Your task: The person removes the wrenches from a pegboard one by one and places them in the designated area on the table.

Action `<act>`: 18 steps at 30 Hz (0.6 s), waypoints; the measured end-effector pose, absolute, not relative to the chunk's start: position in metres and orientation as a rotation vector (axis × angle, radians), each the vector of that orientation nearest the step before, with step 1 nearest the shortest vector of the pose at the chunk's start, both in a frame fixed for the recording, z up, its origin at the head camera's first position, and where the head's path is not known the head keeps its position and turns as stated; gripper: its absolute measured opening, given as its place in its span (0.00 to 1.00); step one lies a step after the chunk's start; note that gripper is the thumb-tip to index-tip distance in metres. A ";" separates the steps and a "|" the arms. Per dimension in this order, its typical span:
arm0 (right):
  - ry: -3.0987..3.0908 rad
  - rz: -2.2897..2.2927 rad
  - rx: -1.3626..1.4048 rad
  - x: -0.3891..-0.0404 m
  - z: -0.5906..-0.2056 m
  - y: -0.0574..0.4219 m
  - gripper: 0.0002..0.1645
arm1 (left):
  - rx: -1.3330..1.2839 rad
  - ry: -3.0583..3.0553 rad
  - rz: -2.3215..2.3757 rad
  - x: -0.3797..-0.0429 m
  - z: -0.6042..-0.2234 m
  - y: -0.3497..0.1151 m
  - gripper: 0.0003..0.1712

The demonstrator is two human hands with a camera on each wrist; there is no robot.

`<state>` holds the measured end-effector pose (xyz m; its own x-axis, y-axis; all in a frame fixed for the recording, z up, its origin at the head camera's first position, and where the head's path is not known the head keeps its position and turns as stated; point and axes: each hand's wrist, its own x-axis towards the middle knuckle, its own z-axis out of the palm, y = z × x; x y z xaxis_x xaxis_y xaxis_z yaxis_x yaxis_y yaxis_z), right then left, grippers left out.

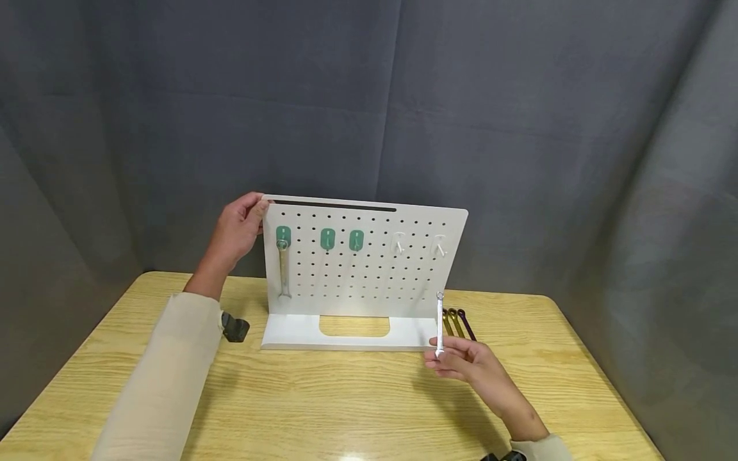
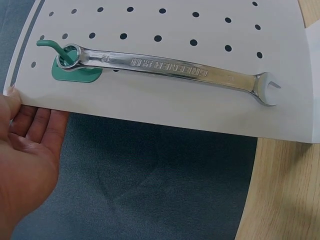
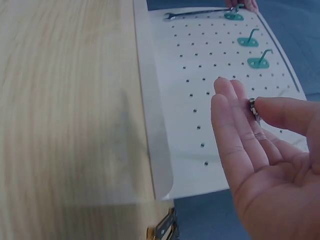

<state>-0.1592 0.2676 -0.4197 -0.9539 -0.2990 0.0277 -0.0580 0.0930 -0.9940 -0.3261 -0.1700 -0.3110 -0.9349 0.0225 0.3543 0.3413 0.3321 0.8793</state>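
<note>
A white pegboard [image 1: 369, 269] stands on the table, with green and white hooks on its face. My left hand [image 1: 237, 224] grips its upper left corner, thumb in front and fingers behind. From the leftmost green hook [image 2: 75, 72] a silver combination wrench [image 2: 165, 67] hangs by its ring end. My right hand [image 1: 464, 365] pinches a smaller silver combination wrench [image 1: 440, 323] by its open end, ring end up, before the board's lower right corner. In the right wrist view most of that wrench is hidden; only its end shows between thumb and fingers.
Several darker and gold-toned wrenches [image 1: 458, 323] lie on the table beside the board's right end. Two more green hooks [image 1: 356, 240] and two white hooks [image 1: 439, 246] carry nothing. A grey curtain [image 1: 369, 115] hangs behind the wooden table [image 1: 323, 403].
</note>
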 end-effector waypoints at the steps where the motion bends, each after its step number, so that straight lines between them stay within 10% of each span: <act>1: 2.182 -1.967 -0.360 -0.159 -0.420 0.270 0.28 | -0.330 -2.321 -1.638 -0.326 -0.311 -0.170 0.23; 18: 2.242 -2.019 -0.033 -0.160 -0.440 0.331 0.31 | -0.359 -2.306 -1.623 -0.329 -0.313 -0.170 0.23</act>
